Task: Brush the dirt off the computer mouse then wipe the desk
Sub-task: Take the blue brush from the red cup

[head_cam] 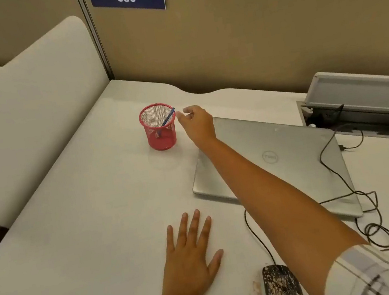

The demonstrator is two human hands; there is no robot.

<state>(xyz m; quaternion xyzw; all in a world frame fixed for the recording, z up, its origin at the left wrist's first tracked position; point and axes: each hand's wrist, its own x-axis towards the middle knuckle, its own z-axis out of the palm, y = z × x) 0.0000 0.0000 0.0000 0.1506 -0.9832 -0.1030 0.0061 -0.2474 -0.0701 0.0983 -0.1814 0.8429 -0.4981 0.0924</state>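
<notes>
The right hand (196, 121) reaches across the closed laptop (291, 158) toward the far red cup (159, 127), fingers loosely parted and holding nothing, the tips just beside the rim. A blue-handled tool (167, 119), probably the brush, leans inside the cup with its top against the right edge, where it is easiest to pinch. The left hand (192, 256) lies flat on the desk (74, 228), fingers straight and spread, apparently steadying the body during the long reach. The mouse (282, 288) sits at the near edge, right of the left hand, its black shell speckled with pale dirt (a few crumbs also lie on the desk at its left side). Its cable (362, 198) runs far and right, looping over the laptop corner. Brushing has not begun; fetching the tool is judged the step in hand.
</notes>
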